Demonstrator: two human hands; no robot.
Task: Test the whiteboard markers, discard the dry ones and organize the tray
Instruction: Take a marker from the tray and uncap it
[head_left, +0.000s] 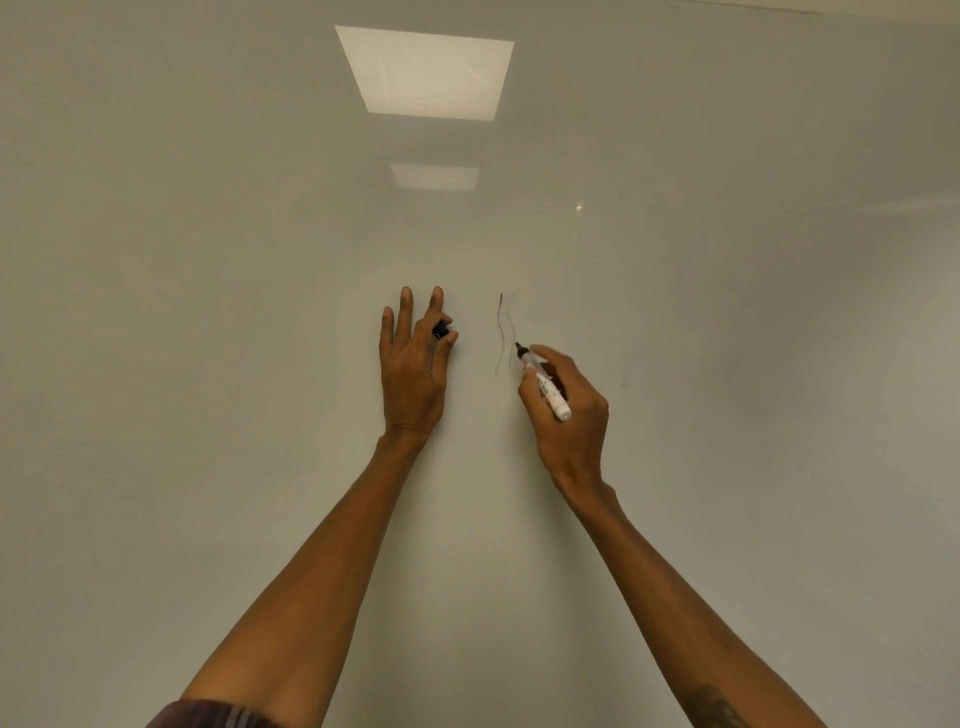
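A white-barrelled marker (546, 388) with a black tip is gripped in my right hand (569, 410), its tip against the whiteboard (208, 312). Just left of the tip runs a thin, faint wavy black line (501, 332), with a second, fainter stroke beside it. My left hand (413, 369) lies against the board with its fingers stretched upward. It pinches the marker's black cap (441, 329) between thumb and forefinger. The tray is out of view.
The glossy whiteboard fills the whole view and mirrors two ceiling light panels (426, 73) above the hands. A small faint smudge (625, 385) sits on the board to the right of my right hand.
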